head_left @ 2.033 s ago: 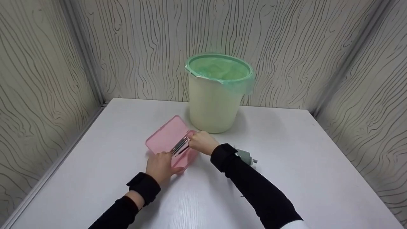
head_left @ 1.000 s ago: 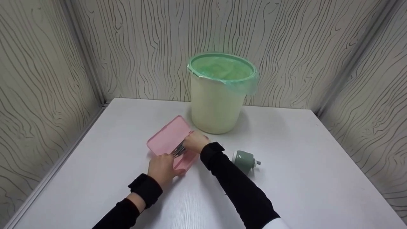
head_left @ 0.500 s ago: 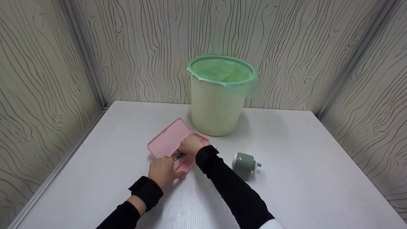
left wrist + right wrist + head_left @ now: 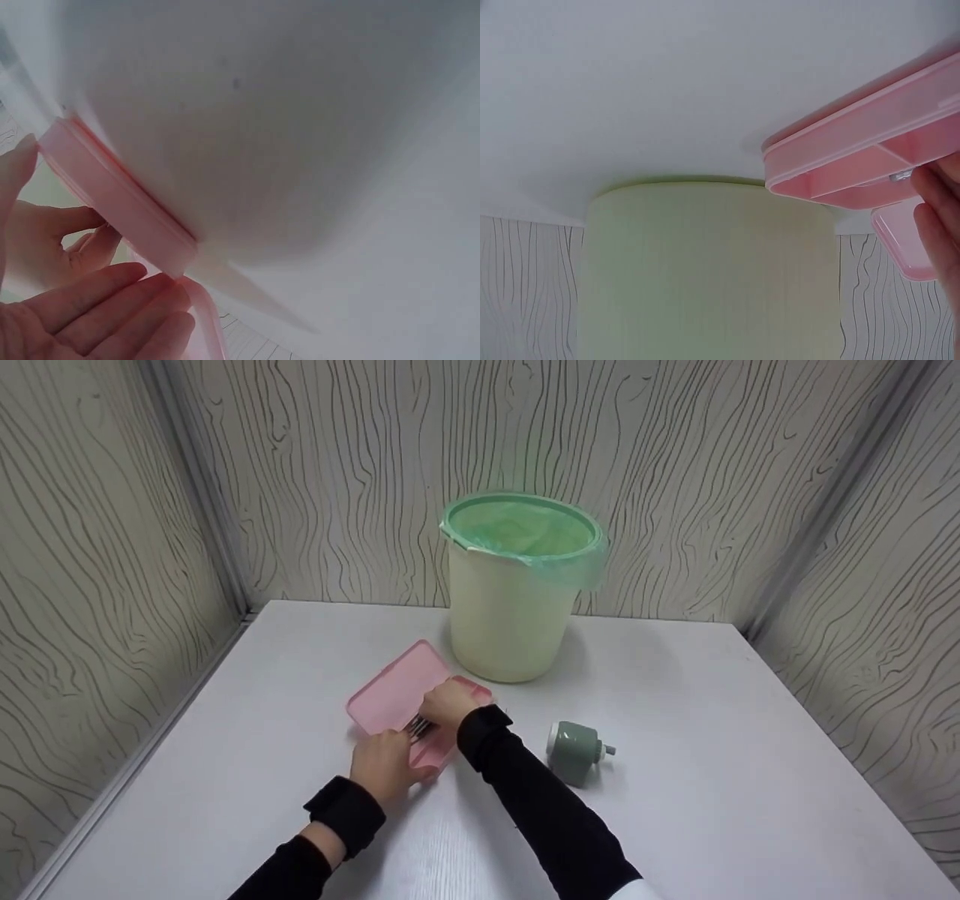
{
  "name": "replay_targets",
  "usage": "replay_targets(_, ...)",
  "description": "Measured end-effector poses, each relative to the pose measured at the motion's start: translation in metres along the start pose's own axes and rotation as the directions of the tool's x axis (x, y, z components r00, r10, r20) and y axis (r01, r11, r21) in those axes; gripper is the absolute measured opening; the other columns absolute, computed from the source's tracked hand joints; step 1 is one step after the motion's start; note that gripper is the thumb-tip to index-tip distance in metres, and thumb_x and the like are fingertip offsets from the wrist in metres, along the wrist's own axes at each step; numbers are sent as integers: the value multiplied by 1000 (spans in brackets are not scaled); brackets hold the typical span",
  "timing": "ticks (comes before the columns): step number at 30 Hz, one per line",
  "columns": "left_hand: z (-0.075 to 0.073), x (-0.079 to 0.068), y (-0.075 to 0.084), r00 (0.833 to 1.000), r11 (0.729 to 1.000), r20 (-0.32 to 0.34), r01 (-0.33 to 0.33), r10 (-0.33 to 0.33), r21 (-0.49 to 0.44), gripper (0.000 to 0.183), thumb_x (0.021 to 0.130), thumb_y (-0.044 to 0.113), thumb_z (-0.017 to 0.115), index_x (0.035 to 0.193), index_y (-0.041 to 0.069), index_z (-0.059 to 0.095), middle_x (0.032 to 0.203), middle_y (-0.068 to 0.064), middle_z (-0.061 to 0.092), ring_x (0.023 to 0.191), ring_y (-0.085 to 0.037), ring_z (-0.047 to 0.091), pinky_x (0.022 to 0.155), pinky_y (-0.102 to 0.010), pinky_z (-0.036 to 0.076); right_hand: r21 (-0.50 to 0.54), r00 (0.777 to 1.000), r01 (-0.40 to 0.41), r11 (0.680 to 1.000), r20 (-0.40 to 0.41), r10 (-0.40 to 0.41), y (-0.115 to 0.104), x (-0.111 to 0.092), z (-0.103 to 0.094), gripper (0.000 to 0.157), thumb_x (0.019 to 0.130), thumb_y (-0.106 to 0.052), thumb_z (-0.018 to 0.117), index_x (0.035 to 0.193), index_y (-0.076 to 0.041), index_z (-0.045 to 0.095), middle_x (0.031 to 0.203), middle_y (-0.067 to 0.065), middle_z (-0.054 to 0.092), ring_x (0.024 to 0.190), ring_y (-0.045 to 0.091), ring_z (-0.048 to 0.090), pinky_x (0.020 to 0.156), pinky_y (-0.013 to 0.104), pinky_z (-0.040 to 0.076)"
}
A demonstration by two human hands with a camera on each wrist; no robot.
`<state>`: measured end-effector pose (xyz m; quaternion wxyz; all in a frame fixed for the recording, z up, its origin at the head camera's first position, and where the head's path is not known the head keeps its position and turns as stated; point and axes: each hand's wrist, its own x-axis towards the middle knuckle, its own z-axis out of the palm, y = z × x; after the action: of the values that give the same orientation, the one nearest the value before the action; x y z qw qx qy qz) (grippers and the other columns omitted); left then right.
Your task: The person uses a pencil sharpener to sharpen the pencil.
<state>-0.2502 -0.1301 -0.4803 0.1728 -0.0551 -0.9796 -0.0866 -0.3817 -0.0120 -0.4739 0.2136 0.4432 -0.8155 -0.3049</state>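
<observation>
In the head view an open pink pencil case point(image 4: 439, 754) lies slantwise on the white table, its lid point(image 4: 394, 686) folded back to the upper left. My left hand point(image 4: 381, 765) grips the near end, thumb at one corner and fingers at the other. Inside the case are several slim dark pens point(image 4: 418, 727) with silvery parts. My right hand point(image 4: 448, 703) reaches in over them, fingers curled round their far portion, which it hides. In the right wrist view a silvery tip point(image 4: 901, 175) shows beside the fingers, near a divider point(image 4: 895, 153) of the case.
Behind the case stands a cream bin point(image 4: 510, 615) with a green rim and a green liner bag. A grey-green rounded device point(image 4: 574, 750) with a white end and small knob lies to the right. Wood-pattern panels point(image 4: 360, 472) enclose the table on three sides.
My right hand has moved down and left along the pens from the case's far end, uncovering that end. My left hand has kept its grip on the near end.
</observation>
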Motion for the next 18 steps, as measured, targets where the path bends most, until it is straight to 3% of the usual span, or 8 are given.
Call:
replay_targets(7, 1, 1, -1, 1000, 1000, 14, 1, -1, -2, 61, 68, 53, 91, 62, 11, 48, 59, 6, 28, 53, -10, 30, 50, -25, 22, 6, 1000, 4, 1000, 9, -4, 0, -1, -1, 20, 87, -16, 67, 70, -26, 65, 72, -14, 71, 54, 6, 39, 54, 23, 50)
replay_targets(11, 1, 1, 0, 1000, 1000, 4, 8, -8, 20, 61, 67, 54, 92, 63, 10, 51, 58, 4, 29, 52, -10, 31, 50, -25, 23, -18, 999, -9, 1000, -44, 8, 0, -4, -1, 17, 88, -17, 66, 76, -28, 71, 74, -14, 72, 56, 3, 50, 56, 23, 52)
replay_targets(18, -1, 1, 1, 1000, 999, 11, 3, -4, 33, 60, 68, 53, 92, 63, 9, 51, 57, 3, 33, 51, -11, 33, 50, -26, 25, -8, 999, -13, 1000, -34, 13, 7, -15, -9, 17, 87, -15, 68, 79, -27, 75, 77, -12, 76, 66, 5, 68, 64, 26, 55)
